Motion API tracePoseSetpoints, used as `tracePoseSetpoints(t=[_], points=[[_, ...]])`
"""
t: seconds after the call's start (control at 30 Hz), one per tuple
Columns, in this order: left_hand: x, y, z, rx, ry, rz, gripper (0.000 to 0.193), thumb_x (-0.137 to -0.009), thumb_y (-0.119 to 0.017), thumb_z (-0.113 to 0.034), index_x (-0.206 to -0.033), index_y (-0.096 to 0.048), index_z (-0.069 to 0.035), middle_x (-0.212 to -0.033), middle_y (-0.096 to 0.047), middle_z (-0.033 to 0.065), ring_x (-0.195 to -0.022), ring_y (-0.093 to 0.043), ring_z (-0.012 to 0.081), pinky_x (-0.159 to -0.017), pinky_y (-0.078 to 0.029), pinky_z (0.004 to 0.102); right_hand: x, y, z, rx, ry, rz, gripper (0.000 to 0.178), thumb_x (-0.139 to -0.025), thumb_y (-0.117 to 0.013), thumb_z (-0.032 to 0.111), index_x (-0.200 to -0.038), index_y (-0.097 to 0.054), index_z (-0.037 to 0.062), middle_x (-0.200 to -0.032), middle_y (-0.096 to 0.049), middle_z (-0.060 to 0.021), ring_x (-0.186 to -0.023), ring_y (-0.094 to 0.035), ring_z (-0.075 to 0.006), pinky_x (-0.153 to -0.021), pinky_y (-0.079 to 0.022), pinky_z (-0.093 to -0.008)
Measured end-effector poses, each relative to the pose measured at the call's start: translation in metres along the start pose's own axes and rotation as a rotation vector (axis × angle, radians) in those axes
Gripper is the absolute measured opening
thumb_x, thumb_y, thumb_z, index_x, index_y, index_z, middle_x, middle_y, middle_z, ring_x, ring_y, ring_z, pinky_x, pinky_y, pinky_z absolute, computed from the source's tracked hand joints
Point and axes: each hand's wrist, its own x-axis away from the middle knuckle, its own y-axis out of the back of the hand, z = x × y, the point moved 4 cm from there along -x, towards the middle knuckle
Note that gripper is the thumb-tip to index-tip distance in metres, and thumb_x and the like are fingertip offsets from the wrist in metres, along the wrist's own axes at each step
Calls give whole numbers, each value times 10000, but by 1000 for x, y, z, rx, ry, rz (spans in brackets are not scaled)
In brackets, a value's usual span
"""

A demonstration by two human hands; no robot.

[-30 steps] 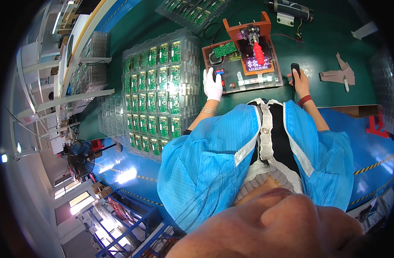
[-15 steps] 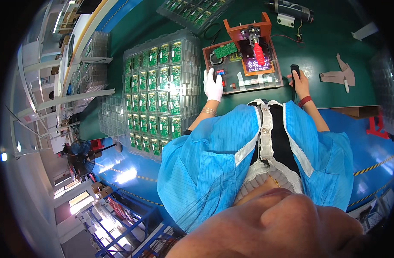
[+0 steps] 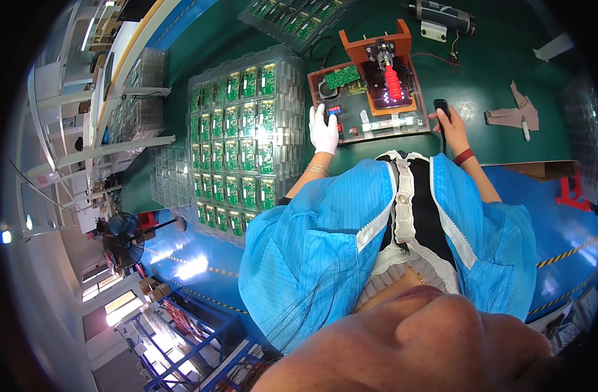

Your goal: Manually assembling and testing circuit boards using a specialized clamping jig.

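Note:
My left hand, in a white glove, rests at the front left corner of a reddish-brown test fixture. Its fingers are stretched out and apart, beside a small blue and red display. In my bare right hand is a black handheld device with a cable, gripped just off the fixture's right side. A toggle clamp with a red handle points down over a few lit white spots on the fixture's bed. One green circuit board lies on the fixture's back left part.
Left of the fixture, stacked clear trays hold rows of green circuit boards. Another tray of boards lies at the back. A black cylindrical motor sits at the back right, and a beige cloth piece with a white stick lies at right.
My right hand with the black device has shifted slightly left. The lit pattern under the clamp has shrunk from many bright marks to a few spots. My left hand stays put.

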Motion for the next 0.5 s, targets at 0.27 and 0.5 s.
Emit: tracePoseSetpoints(t=[0.27, 0.5], points=[[-4, -8, 13, -35, -60, -14, 508, -846, -556, -267, -1326, -468, -126, -1458, -332, 151, -1263, -407, 338, -1013, -363, 364, 6, -14, -17, 265, -28, 295, 316, -928, -530, 265, -1119, -549, 14, -883, -667, -63, -552, -526, -104, -571, -451, -221], [-2, -4, 9, 18, 13, 12, 488, -845, -560, -223, -1308, -488, -87, -1431, -364, 180, -1293, -389, 331, -1051, -328, 354, 9, -2, -4, -308, -311, 7, 311, -945, -484, 197, -1193, -490, 9, -1025, -655, -105, -661, -588, -127, -619, -473, -228]])
